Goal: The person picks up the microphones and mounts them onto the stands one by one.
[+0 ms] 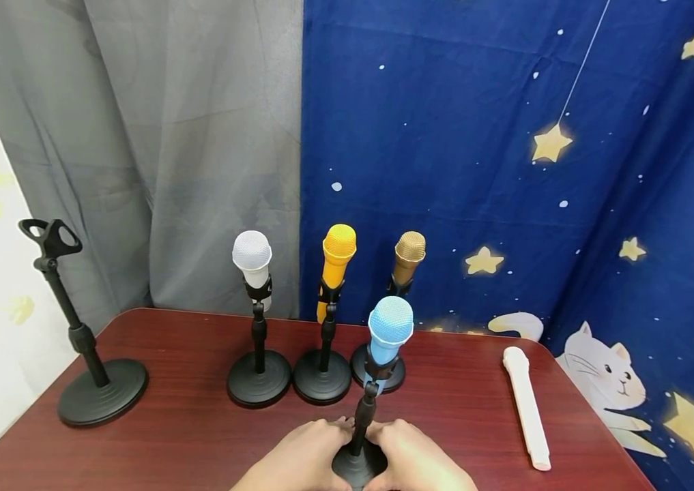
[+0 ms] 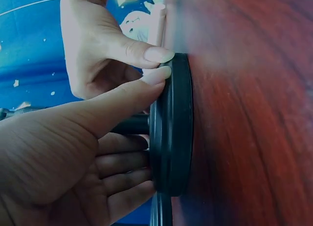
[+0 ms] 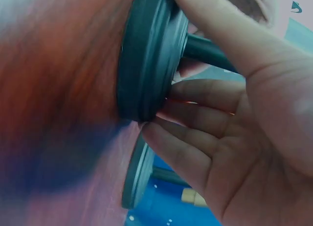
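Observation:
A blue microphone (image 1: 391,324) sits tilted in the clip of a black desk microphone stand (image 1: 365,412) near the front of the table. My left hand (image 1: 310,453) and right hand (image 1: 417,457) grip the stand's round base from both sides. In the left wrist view, both thumbs press on the near part of the base (image 2: 171,128), tips close together. My right fingers (image 3: 176,143) reach along the base's far edge in the right wrist view. Behind stand a white microphone (image 1: 252,256), a yellow microphone (image 1: 338,252) and a gold microphone (image 1: 410,252), each on its own black stand.
Far left on the reddish-brown table (image 1: 193,450) is a black stand (image 1: 97,382) with a bare clip. A long white rod-shaped thing (image 1: 527,409) lies at the right. Grey and blue star-patterned curtains (image 1: 445,136) hang behind the table's back edge.

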### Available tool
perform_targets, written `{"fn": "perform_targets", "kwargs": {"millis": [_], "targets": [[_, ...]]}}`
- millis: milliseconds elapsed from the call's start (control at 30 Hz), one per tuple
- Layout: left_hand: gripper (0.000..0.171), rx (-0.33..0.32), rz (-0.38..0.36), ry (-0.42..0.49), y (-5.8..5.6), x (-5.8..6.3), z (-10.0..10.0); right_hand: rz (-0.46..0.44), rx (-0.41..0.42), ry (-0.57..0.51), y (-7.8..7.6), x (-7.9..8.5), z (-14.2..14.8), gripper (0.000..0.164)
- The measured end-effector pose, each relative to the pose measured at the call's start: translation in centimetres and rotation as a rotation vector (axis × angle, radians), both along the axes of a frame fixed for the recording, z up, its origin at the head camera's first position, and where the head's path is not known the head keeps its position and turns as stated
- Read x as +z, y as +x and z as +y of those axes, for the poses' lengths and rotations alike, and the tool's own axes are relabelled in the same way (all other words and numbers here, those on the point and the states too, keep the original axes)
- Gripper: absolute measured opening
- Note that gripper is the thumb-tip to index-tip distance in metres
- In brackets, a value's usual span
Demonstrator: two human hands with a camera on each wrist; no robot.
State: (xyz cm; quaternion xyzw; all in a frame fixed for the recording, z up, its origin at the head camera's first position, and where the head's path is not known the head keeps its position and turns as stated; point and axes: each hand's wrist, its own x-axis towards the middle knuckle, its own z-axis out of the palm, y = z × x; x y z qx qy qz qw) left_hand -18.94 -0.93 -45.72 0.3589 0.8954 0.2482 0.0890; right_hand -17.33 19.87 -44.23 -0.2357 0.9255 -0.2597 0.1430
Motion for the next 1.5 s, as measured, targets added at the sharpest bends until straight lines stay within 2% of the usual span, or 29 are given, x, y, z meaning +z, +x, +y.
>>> {"fn": "perform_targets", "kwargs": {"millis": [167, 400, 500, 600, 767, 833, 900, 1000, 1100, 1233, 1300, 1367, 1500], "targets": [[0.043, 0.008, -0.074, 0.049, 0.2, -0.1, -0.6, 0.032, 0.03, -0.009, 0.3, -0.2, -0.3, 0.038], [0.05, 0.021, -0.112, 0.076, 0.7, -0.2, -2.5, 0.087, 0.075, 0.043, 0.7, -0.1, -2.0, 0.036], [0.052, 0.026, -0.121, 0.081, 0.8, -0.8, -3.6, 0.13, 0.108, 0.094, 0.7, -0.1, -3.1, 0.036], [0.056, 0.03, -0.095, 0.078, 0.5, -2.5, -5.2, 0.164, 0.136, 0.144, 0.7, -0.2, -4.6, 0.036], [0.059, 0.035, -0.023, 0.049, -0.7, -6.9, -8.3, 0.16, 0.141, 0.191, 0.6, -0.2, -7.1, 0.036], [0.054, 0.033, -0.031, 0.045, -1.1, -8.0, -9.4, 0.161, 0.147, 0.209, 0.5, -0.3, -8.1, 0.035], [0.051, 0.027, -0.061, 0.05, -1.3, -8.6, -10.5, 0.182, 0.168, 0.246, 0.4, -0.3, -9.1, 0.035], [0.05, 0.047, -0.093, 0.038, -1.4, -8.7, -12.3, 0.254, 0.228, 0.304, 0.2, -0.4, -10.5, 0.039], [0.052, 0.089, -0.102, 0.012, -1.3, -8.7, -14.1, 0.316, 0.287, 0.314, 0.0, -0.5, -11.9, 0.046], [0.054, 0.155, -0.096, -0.039, -0.8, -8.5, -16.1, 0.335, 0.33, 0.294, -0.2, -0.6, -13.8, 0.056], [0.059, 0.176, -0.058, -0.074, -0.4, -8.1, -16.9, 0.361, 0.346, 0.313, -0.3, -0.6, -14.7, 0.059], [0.062, 0.172, -0.004, -0.069, 0.2, -7.8, -17.8, 0.362, 0.354, 0.333, -0.3, -0.4, -15.6, 0.06], [0.067, 0.125, 0.114, -0.027, 1.2, -7.4, -19.6, 0.385, 0.39, 0.372, -0.5, -0.1, -17.2, 0.065]]}}
